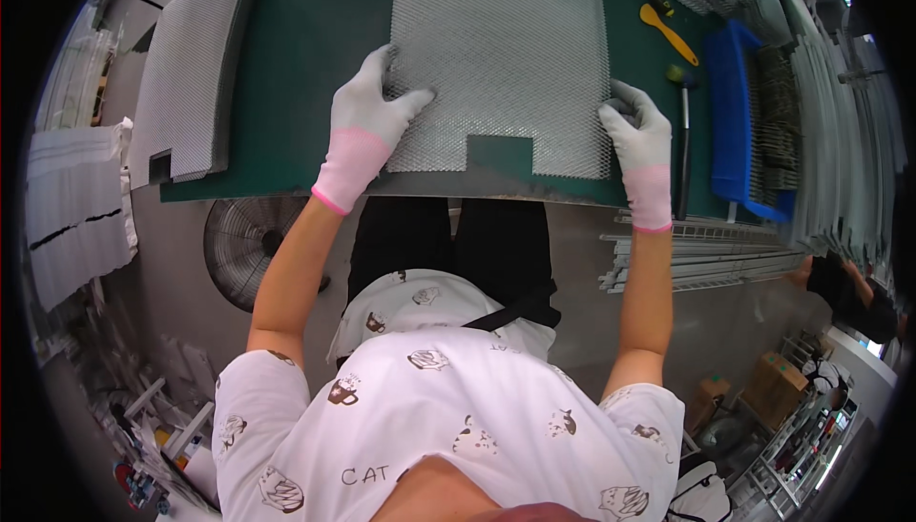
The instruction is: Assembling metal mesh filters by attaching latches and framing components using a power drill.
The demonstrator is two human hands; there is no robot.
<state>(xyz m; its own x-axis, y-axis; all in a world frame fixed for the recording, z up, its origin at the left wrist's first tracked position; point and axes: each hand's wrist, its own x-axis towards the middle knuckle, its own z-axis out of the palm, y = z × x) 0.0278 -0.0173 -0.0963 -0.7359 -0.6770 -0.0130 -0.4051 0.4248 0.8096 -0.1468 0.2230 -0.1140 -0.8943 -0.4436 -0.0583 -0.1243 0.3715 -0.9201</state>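
A silver expanded-metal mesh sheet lies flat on the green table, a square notch cut into its near edge. My left hand, in a white glove with a pink cuff, grips the sheet's left edge, thumb on top and the fingers partly hidden along the side. At the right edge my right hand, gloved the same way, pinches the sheet between thumb and fingers. The sheet's near edge lies close to the table's front edge.
Stacked mesh sheets stand at the table's left. To the right lie a yellow-handled scraper, a brush and a blue bin holding metal pieces. A floor fan is below left; metal strips are below right.
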